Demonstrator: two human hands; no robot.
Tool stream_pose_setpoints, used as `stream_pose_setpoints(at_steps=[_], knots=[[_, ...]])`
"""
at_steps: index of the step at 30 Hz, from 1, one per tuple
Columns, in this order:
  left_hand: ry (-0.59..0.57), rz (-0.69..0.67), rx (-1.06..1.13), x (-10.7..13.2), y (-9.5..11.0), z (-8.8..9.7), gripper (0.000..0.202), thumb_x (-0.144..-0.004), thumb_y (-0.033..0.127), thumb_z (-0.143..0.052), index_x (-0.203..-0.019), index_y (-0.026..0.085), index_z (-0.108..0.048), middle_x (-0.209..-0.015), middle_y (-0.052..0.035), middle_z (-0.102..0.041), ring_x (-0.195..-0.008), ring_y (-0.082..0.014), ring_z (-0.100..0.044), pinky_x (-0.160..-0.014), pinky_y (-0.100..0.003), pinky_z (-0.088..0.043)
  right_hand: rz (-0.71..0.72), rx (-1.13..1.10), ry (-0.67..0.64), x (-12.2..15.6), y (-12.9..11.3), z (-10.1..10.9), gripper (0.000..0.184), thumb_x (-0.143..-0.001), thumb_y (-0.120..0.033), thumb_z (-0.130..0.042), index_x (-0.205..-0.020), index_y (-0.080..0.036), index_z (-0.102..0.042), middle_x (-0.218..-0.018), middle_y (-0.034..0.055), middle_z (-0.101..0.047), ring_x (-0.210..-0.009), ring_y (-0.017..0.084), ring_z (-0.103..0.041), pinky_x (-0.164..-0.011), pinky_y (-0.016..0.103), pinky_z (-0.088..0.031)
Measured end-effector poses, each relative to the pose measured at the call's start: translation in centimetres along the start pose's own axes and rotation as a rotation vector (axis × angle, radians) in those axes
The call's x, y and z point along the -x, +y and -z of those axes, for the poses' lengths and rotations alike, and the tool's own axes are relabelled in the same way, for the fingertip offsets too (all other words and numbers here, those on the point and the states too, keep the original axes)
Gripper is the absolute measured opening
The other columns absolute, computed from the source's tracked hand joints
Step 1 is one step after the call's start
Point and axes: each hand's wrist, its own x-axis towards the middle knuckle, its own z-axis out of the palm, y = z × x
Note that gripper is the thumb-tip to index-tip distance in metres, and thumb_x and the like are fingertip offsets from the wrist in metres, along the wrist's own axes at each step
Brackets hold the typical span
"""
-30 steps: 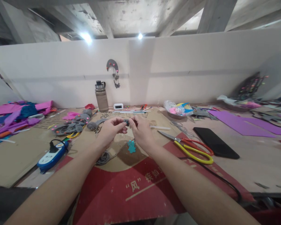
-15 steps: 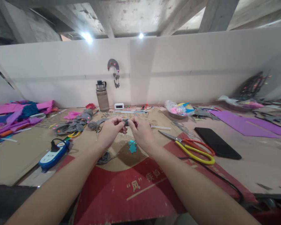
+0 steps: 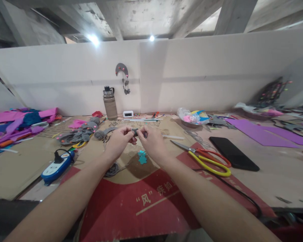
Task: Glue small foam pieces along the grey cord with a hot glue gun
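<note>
The left hand (image 3: 120,142) and right hand (image 3: 153,141) are closed, fingertips pinching a small grey piece (image 3: 134,132) above the cardboard sheet (image 3: 116,205), with a teal cutout (image 3: 142,157) lying below. A strip of cardboard separates the right forearm from the scissors (image 3: 196,152), and the sheet's red end projects past the near edge of the table (image 3: 272,178). A white partition (image 3: 192,60) lines the far edge beneath a concrete ceiling (image 3: 143,20).

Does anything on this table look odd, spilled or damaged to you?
Nothing looks plainly spilled or damaged. The scissors seem slightly odd: one half is red-handled, the other yellow-handled. The small gray piece, pinched between the left hand and right hand, is mostly hidden, so I can't judge its condition.
</note>
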Motion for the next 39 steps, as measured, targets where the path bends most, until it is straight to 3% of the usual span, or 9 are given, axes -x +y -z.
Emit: stream_pose_setpoints(at_steps=[6, 11, 19, 24, 27, 30, 33, 35, 39], knots=[[-0.070, -0.003, 0.020, 0.1, 0.4, 0.2, 0.016, -0.072, 0.030, -0.061, -0.076, 0.014, -0.058, -0.050, 0.0031, -0.053, -0.041, -0.0067, -0.043, -0.040, -0.019, -0.034, 0.005, 0.000, 0.048, 0.1, 0.4, 0.2, 0.020, -0.083, -0.030, -0.047, -0.069, -0.019, -0.055, -0.066, 0.0007, -0.056, -0.065, 0.013, -0.048, -0.063, 0.025, -0.033], [-0.192, 0.063, 0.106, 0.2, 1.1, 0.4, 0.019, -0.072, 0.030, -0.065, -0.076, 0.013, -0.059, -0.056, 0.0014, -0.056, -0.049, -0.0071, -0.048, -0.047, -0.019, -0.037, -0.075, -0.128, 0.028, -0.2, 0.8, 0.5, 0.017, -0.081, -0.032, -0.049, -0.086, -0.018, -0.058, -0.069, 0.0008, -0.057, -0.064, 0.014, -0.049, -0.061, 0.026, -0.035], [-0.266, 0.158, 0.116, 0.1, 0.9, 1.2, 0.029, -0.076, 0.040, -0.060, -0.082, 0.012, -0.062, -0.063, -0.0032, -0.060, -0.057, -0.0099, -0.053, -0.052, -0.021, -0.040, -0.110, -0.217, -0.085, -0.6, 1.8, 0.0, 0.015, -0.080, -0.027, -0.047, -0.073, -0.018, -0.057, -0.066, -0.0005, -0.057, -0.062, 0.012, -0.048, -0.060, 0.024, -0.035], [-0.200, 0.150, 0.031, 0.0, 0.8, 1.4, 0.033, -0.076, 0.043, -0.058, -0.072, 0.011, -0.061, -0.059, -0.0018, -0.056, -0.051, -0.0084, -0.049, -0.047, -0.020, -0.037, -0.111, -0.176, -0.123, -0.6, 2.1, -0.4, 0.014, -0.078, -0.026, -0.048, -0.071, -0.018, -0.057, -0.063, -0.0007, -0.056, -0.061, 0.012, -0.047, -0.059, 0.024, -0.034], [-0.134, 0.201, 0.063, 0.0, 0.5, 1.3, 0.033, -0.076, 0.044, -0.056, -0.084, 0.012, -0.061, -0.067, -0.0023, -0.058, -0.049, -0.0082, -0.050, -0.042, -0.019, -0.035, -0.107, -0.179, -0.166, -0.5, 2.1, -0.5, 0.014, -0.079, -0.025, -0.048, -0.071, -0.018, -0.058, -0.065, 0.0000, -0.057, -0.061, 0.012, -0.048, -0.058, 0.023, -0.034], [0.001, 0.204, 0.064, -0.2, 0.1, 1.5, 0.025, -0.071, 0.031, -0.057, -0.089, 0.013, -0.060, -0.070, -0.0008, -0.059, -0.048, -0.0069, -0.048, -0.040, -0.018, -0.033, -0.111, -0.169, -0.177, -0.4, 2.0, -0.5, 0.014, -0.078, -0.026, -0.049, -0.071, -0.018, -0.056, -0.064, -0.0005, -0.056, -0.059, 0.012, -0.047, -0.055, 0.023, -0.033], [0.153, 0.183, 0.024, -0.7, -0.4, 2.2, 0.009, -0.065, 0.019, -0.053, -0.071, 0.014, -0.057, -0.053, 0.0065, -0.045, -0.037, -0.0032, -0.033, -0.035, -0.016, -0.023, -0.124, -0.197, -0.161, -0.3, 2.1, -0.7, 0.014, -0.079, -0.027, -0.048, -0.070, -0.018, -0.054, -0.063, -0.0009, -0.055, -0.059, 0.011, -0.046, -0.054, 0.022, -0.033], [0.171, 0.172, 0.016, -1.0, -0.6, 2.7, 0.006, -0.064, 0.018, -0.052, -0.067, 0.015, -0.056, -0.046, 0.0093, -0.036, -0.034, -0.0035, -0.029, -0.035, -0.016, -0.022, -0.138, -0.238, -0.142, -0.4, 2.1, -0.7, 0.015, -0.079, -0.027, -0.047, -0.070, -0.018, -0.054, -0.063, -0.0008, -0.054, -0.059, 0.011, -0.046, -0.053, 0.022, -0.033], [0.108, 0.143, -0.055, -1.1, -0.4, 2.8, 0.021, -0.063, 0.023, -0.059, -0.082, 0.014, -0.063, -0.067, 0.0009, -0.062, -0.045, -0.0076, -0.051, -0.048, -0.022, -0.042, -0.168, -0.284, -0.116, -0.6, 2.0, -0.7, 0.014, -0.078, -0.028, -0.047, -0.069, -0.018, -0.052, -0.061, -0.0016, -0.051, -0.057, 0.011, -0.044, -0.051, 0.021, -0.033]])
